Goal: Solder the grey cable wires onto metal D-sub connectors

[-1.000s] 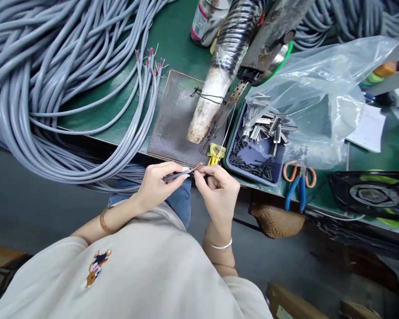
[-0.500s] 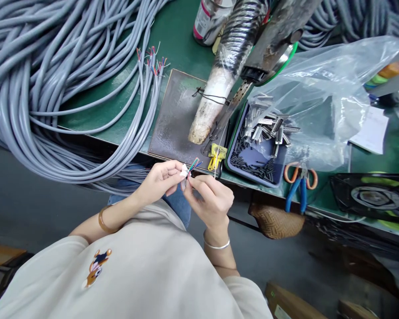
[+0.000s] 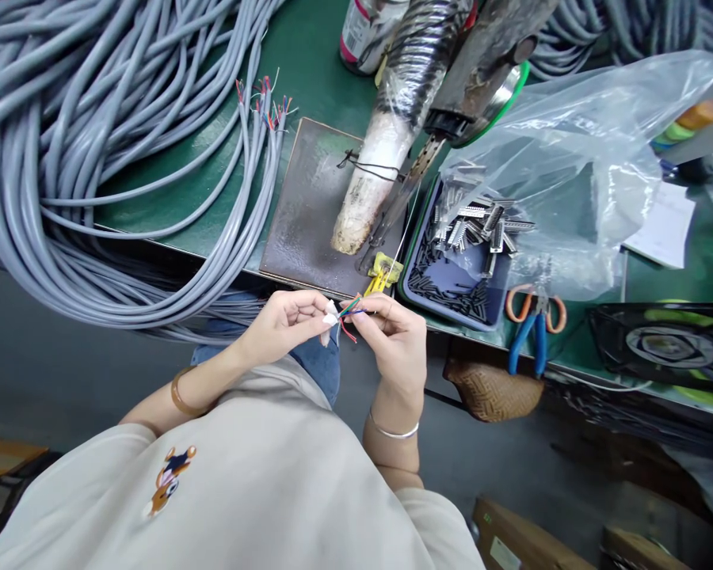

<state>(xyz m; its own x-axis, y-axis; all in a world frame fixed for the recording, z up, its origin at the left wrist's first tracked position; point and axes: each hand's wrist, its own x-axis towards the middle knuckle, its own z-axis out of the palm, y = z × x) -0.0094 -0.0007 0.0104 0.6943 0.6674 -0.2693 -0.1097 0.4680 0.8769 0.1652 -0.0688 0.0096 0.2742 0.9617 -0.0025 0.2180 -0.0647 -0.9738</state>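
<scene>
Just in front of the bench edge, my left hand (image 3: 294,321) pinches a cable end whose grey jacket is mostly hidden by the fingers; the fingertips look white-wrapped. Thin coloured wires (image 3: 349,309), green, blue and red among them, fan out of that end toward the right. With thumb and forefinger closed, my right hand (image 3: 395,332) grips the wire tips, while a red strand (image 3: 349,336) hangs loose below. Beyond the hands a yellow clip-like piece (image 3: 383,271) sits at the front of a dark board (image 3: 300,206).
A large bundle of grey cables (image 3: 24,150) covers the left side. Over the board hang a wrapped duct (image 3: 371,174) and a soldering iron (image 3: 404,186). Rightward are a blue bin (image 3: 451,305) holding metal connectors (image 3: 492,226), a plastic bag (image 3: 570,190) and blue-orange pliers (image 3: 530,332).
My right hand has moved slightly right and turned upward, from beside the left fingertips to the wire tips. The wires now point more to the right, and a red strand has dropped away.
</scene>
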